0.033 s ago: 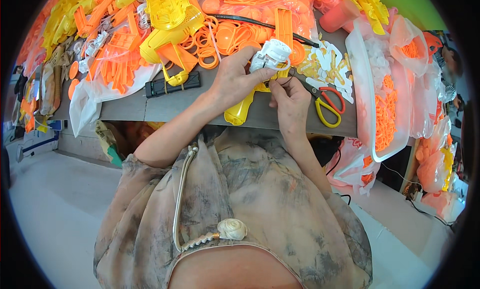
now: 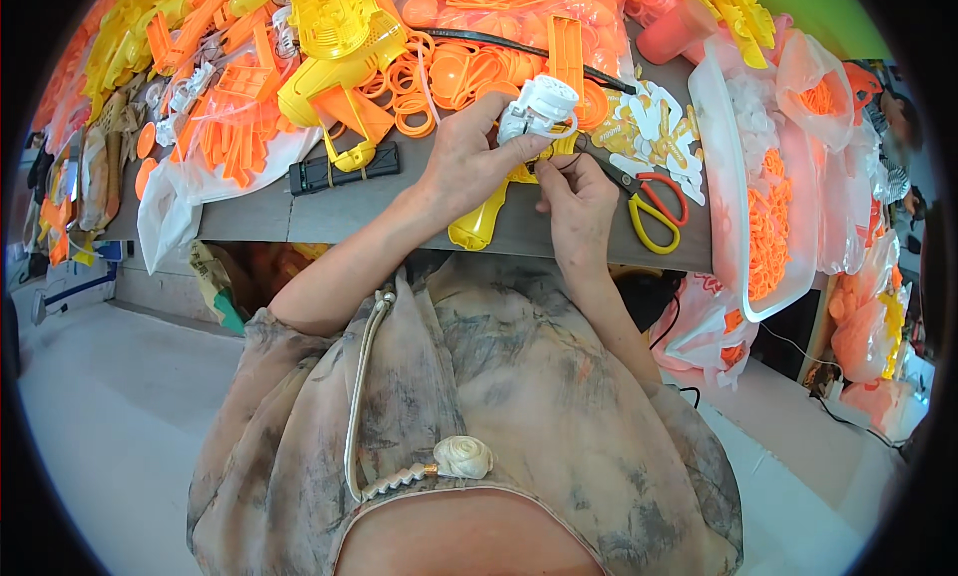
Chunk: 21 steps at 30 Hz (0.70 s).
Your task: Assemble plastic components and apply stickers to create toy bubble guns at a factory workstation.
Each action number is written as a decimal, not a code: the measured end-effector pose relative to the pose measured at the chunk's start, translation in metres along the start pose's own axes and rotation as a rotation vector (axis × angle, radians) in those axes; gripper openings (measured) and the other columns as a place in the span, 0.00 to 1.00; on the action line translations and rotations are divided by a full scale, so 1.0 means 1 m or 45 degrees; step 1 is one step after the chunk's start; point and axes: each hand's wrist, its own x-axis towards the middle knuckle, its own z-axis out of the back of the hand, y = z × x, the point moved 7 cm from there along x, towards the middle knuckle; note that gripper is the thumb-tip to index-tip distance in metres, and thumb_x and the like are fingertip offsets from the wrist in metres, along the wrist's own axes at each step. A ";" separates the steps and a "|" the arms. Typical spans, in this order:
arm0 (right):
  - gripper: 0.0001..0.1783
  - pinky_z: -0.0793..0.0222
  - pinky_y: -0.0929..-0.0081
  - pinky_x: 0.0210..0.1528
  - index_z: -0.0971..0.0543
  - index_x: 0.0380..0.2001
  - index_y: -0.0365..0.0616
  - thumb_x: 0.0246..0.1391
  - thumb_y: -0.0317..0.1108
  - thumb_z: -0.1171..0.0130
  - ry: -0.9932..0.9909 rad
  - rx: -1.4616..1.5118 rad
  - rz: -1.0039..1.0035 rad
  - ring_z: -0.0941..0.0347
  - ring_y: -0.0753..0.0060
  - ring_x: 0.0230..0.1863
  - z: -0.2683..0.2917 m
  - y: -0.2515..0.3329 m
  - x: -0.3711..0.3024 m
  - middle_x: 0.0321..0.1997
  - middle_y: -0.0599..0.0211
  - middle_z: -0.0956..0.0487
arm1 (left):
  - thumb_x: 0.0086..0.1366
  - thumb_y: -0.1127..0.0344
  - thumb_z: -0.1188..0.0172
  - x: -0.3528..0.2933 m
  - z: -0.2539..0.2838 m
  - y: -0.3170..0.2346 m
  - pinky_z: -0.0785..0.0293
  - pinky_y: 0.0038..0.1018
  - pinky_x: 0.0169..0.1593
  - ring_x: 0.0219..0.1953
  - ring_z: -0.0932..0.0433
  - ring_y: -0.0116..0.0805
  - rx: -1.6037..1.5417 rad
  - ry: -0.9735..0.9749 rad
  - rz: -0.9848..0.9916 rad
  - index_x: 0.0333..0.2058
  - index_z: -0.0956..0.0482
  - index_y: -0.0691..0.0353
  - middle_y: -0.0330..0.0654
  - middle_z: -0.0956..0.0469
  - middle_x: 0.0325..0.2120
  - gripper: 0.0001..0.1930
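Observation:
My left hand (image 2: pixel 464 157) is closed around a white plastic part (image 2: pixel 539 105) with a rounded top and a small loop at its side, held above the table's near edge. Just below it, my right hand (image 2: pixel 581 212) pinches thumb and fingers together against the part's underside; whatever is between them is too small or hidden to name. Under both hands lies a yellow plastic shell (image 2: pixel 477 225), partly covered by them. Beside my right hand rest hand cutters (image 2: pixel 627 183) with one red and one yellow handle.
Orange rings (image 2: pixel 411 95) and yellow housings (image 2: pixel 344 27) pile up at the back. White and gold flat pieces (image 2: pixel 659 127) lie beyond the cutters. A white bin (image 2: pixel 733 192) with orange parts stands right. A black block (image 2: pixel 344 169) sits left on the grey tabletop (image 2: pixel 244 222).
The white part tilts very slightly in my left hand. Otherwise both hands and the things around them stay where they were.

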 end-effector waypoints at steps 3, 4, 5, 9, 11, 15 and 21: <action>0.06 0.36 0.86 0.22 0.25 0.28 0.35 0.52 0.28 0.43 -0.059 -0.062 0.133 0.33 0.87 0.22 -0.002 0.000 -0.003 0.23 0.72 0.26 | 0.57 0.67 0.38 -0.002 -0.001 0.004 0.30 0.21 0.37 0.33 0.28 0.22 -0.073 -0.137 -0.058 0.43 0.29 0.70 0.40 0.24 0.31 0.17; 0.06 0.36 0.86 0.23 0.25 0.28 0.35 0.52 0.28 0.43 -0.070 -0.096 0.216 0.33 0.87 0.23 -0.003 0.004 -0.005 0.24 0.72 0.25 | 0.55 0.66 0.36 -0.003 0.002 0.002 0.30 0.22 0.29 0.26 0.29 0.21 -0.117 -0.239 -0.160 0.39 0.27 0.69 0.40 0.25 0.24 0.16; 0.06 0.36 0.86 0.23 0.25 0.28 0.35 0.52 0.28 0.43 -0.069 -0.099 0.215 0.33 0.87 0.23 -0.004 0.003 -0.005 0.24 0.72 0.25 | 0.55 0.66 0.36 -0.004 0.000 0.005 0.30 0.22 0.29 0.26 0.29 0.21 -0.120 -0.241 -0.159 0.39 0.27 0.69 0.40 0.25 0.24 0.16; 0.06 0.38 0.86 0.24 0.27 0.27 0.35 0.52 0.27 0.43 -0.173 -0.142 0.302 0.35 0.88 0.23 -0.001 0.002 -0.006 0.23 0.73 0.27 | 0.55 0.68 0.37 -0.008 -0.003 0.004 0.30 0.22 0.30 0.27 0.28 0.21 -0.202 -0.308 -0.223 0.39 0.27 0.69 0.40 0.24 0.26 0.15; 0.06 0.38 0.86 0.24 0.27 0.27 0.36 0.53 0.27 0.43 -0.219 -0.193 0.372 0.36 0.89 0.23 0.001 0.003 -0.004 0.22 0.74 0.28 | 0.55 0.69 0.37 -0.010 -0.007 0.005 0.30 0.22 0.31 0.27 0.28 0.21 -0.232 -0.305 -0.196 0.40 0.28 0.70 0.41 0.24 0.26 0.16; 0.07 0.39 0.84 0.23 0.29 0.26 0.36 0.53 0.27 0.42 -0.282 -0.371 0.485 0.37 0.88 0.23 0.001 0.004 0.005 0.22 0.75 0.29 | 0.57 0.69 0.38 -0.012 -0.008 -0.003 0.31 0.20 0.30 0.28 0.28 0.20 -0.330 -0.338 -0.113 0.38 0.29 0.70 0.39 0.24 0.26 0.14; 0.08 0.37 0.74 0.22 0.32 0.24 0.37 0.50 0.25 0.43 -0.327 -0.765 0.914 0.34 0.73 0.19 -0.014 0.030 -0.008 0.21 0.63 0.30 | 0.60 0.68 0.40 -0.006 -0.005 -0.005 0.37 0.17 0.22 0.21 0.33 0.18 -0.503 -0.255 0.078 0.36 0.30 0.68 0.35 0.28 0.23 0.11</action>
